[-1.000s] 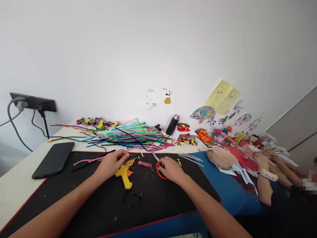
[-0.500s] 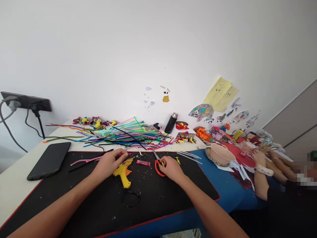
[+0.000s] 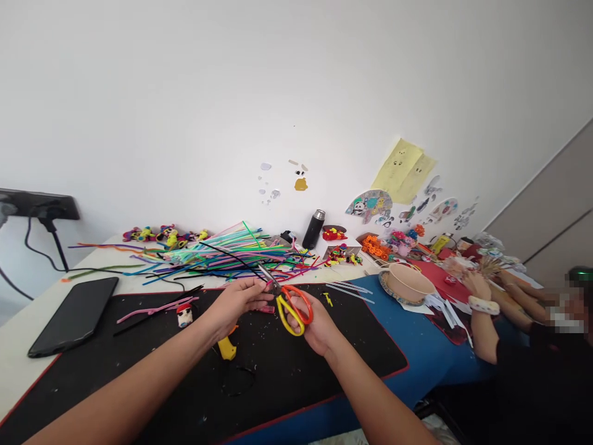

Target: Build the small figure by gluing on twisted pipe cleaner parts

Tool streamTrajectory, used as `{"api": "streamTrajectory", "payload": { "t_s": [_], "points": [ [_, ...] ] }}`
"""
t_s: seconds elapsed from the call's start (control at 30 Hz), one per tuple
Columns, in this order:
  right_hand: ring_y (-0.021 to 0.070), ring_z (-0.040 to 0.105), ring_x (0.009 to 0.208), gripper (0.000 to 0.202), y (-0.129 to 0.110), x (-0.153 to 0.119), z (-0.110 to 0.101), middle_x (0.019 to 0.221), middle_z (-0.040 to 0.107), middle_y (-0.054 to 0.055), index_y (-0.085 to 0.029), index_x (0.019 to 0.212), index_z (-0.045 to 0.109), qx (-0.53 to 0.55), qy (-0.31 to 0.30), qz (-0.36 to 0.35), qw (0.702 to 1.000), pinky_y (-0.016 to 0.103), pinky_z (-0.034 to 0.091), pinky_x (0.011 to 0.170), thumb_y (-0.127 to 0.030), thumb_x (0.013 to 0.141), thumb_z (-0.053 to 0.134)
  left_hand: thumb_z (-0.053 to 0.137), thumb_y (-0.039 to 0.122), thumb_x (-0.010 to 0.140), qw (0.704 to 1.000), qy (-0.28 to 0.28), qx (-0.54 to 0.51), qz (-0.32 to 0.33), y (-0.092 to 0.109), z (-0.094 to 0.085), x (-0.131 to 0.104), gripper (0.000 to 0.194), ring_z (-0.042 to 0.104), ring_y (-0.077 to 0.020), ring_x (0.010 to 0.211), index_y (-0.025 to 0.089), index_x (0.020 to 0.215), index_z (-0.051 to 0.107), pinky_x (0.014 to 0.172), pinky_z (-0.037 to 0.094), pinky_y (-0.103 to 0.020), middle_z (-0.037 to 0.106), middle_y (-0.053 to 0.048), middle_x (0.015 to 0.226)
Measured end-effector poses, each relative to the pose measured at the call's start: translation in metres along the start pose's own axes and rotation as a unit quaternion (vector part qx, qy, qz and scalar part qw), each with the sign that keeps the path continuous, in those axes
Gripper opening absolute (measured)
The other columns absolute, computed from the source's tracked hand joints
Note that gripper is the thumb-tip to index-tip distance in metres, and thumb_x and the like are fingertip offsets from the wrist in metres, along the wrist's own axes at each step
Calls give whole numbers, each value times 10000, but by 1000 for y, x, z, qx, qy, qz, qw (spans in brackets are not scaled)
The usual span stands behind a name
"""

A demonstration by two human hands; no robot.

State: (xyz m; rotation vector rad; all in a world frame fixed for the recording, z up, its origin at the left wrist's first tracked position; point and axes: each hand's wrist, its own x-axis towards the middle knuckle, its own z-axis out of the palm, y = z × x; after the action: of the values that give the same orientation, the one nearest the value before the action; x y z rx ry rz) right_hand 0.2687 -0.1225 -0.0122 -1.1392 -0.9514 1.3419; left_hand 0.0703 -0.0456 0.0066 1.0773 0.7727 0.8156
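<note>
Scissors (image 3: 278, 288) with orange and yellow handles slant up leftward.

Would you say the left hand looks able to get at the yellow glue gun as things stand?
Probably yes: the glue gun is close by, partly hidden behind the left hand, its handle exposed on the mat, though that hand is up beside the scissors.

"Where was the phone (image 3: 74, 316)?"
"On the surface (image 3: 16, 371), by the left edge of the mat (image 3: 185, 395)."
"And the pipe cleaners (image 3: 231, 254)?"
"They lay behind it, left of the flask (image 3: 314, 231)."
"The scissors (image 3: 278, 290)?"
"In the right hand (image 3: 315, 324)."
</note>
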Motion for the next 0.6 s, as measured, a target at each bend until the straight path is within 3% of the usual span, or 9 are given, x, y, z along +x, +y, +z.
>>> {"api": "streamTrajectory", "payload": {
  "t_s": [0.1,0.27,0.47,0.6],
  "points": [
    [84,511,460,434,5,-2,11,739,618,-21,-186,978,604,72,-50,14,996,212,348,409,-524,828,831,910,618,620,1000,-4,-2,12,3,9,0,536,764,-283,945,183,843,689,860,613,-384,793,-117,941],
    [77,516,408,469,15,-6,11,787,653,-18,-199,944,572,77,-94,13,992,204,377,365,-613,866,778,868,657,665,997,-38,57,40,7,11,-5,520,737,-232,839,188,789,682,844,619,-375,757,-69,827],
    [89,413,313,582,19,-8,8,461,536,-35,-152,788,623,47,-130,42,990,216,344,352,-722,899,664,789,704,714,988,-53,125,70,2,18,-3,524,691,-197,752,200,768,655,794,586,-335,712,-27,750],
    [102,479,351,669,23,-1,2,484,586,0,-125,826,677,72,-135,89,984,206,351,376,-783,910,590,673,683,818,966,-73,225,100,7,16,3,481,671,-204,735,207,767,623,737,545,-320,714,-28,755]
  ]
}}
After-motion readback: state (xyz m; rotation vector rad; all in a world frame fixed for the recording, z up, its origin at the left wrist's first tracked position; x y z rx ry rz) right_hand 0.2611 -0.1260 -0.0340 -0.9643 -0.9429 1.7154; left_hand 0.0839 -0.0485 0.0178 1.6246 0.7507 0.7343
